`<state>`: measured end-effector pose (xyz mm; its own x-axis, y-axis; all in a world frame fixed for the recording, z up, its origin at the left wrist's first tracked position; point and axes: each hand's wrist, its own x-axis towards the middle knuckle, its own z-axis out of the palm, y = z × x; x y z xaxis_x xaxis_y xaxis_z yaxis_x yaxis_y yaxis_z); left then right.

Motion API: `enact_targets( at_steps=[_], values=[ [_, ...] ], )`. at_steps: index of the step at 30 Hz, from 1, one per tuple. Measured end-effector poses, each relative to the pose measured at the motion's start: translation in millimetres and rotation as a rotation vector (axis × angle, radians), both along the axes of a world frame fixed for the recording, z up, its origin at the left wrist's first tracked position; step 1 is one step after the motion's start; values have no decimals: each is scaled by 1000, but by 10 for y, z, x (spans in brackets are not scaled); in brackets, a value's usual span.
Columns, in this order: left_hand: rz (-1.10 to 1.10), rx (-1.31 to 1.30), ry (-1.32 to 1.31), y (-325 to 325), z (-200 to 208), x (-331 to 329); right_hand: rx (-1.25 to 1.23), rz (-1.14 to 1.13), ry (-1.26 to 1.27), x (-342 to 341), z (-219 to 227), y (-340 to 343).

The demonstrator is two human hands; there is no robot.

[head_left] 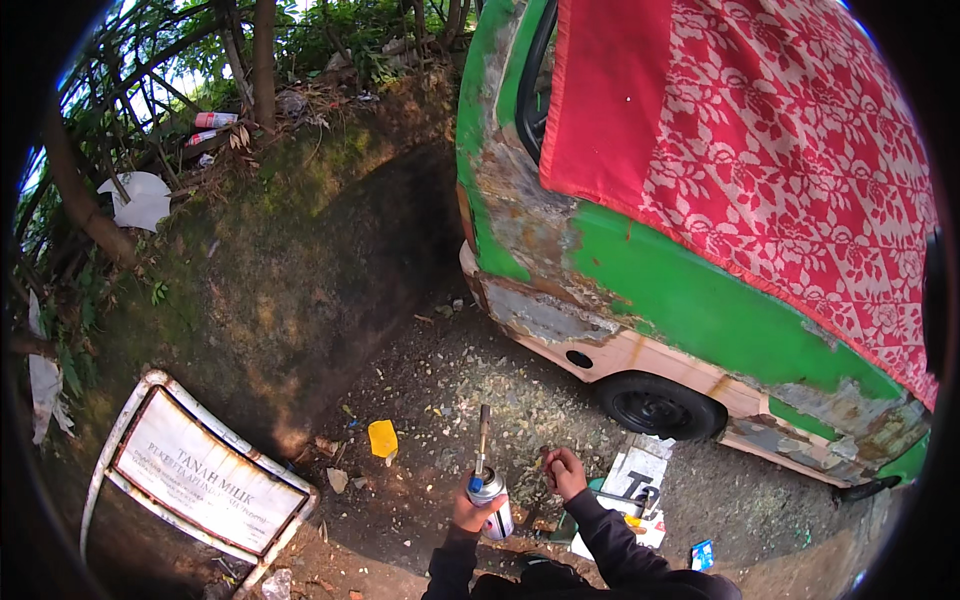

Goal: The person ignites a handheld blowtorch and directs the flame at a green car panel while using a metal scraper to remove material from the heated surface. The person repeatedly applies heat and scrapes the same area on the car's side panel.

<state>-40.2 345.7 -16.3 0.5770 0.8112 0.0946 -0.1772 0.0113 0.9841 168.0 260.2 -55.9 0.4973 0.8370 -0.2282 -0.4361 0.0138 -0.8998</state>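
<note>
My left hand [472, 514] is wrapped round a gas canister [498, 522] topped by a blowtorch head [481, 478] with a blue part. The torch's metal tube points away from me; I cannot make out a flame. Just to its right, my right hand [567, 474] is closed in a pinch, apart from the canister. Whatever sits between those fingers is too small to tell. Ahead and to the right stands a van [690, 275] with patchy green paint, bare grey metal and rust, and a pale pink lower band. Its black wheel [660, 405] is beyond my right hand.
A red patterned cloth [760, 150] drapes over the van. Beside my right forearm lies a white printed board [636, 475] with tools on it. A yellow piece [382, 438] and a blue packet [702, 555] lie on the ground. A framed white sign [205, 475] leans left, below a mossy wall [270, 260].
</note>
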Motion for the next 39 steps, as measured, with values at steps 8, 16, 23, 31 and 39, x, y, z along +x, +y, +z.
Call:
enact_targets(
  at_steps=[8,16,23,31,39],
  values=[
    [-38,-52,-61,355,-10,-137,90,-1,-77,-77,580,401],
    [-73,-59,-44,546,-16,-229,67,-86,-87,-277,600,474],
    [-172,-177,-4,639,-292,-505,-2,-199,36,-522,433,544],
    [-92,-99,52,994,-128,-306,57,-174,28,-329,634,1099],
    [-205,-31,31,1602,117,499,174,-255,-37,407,917,1460]
  ],
)
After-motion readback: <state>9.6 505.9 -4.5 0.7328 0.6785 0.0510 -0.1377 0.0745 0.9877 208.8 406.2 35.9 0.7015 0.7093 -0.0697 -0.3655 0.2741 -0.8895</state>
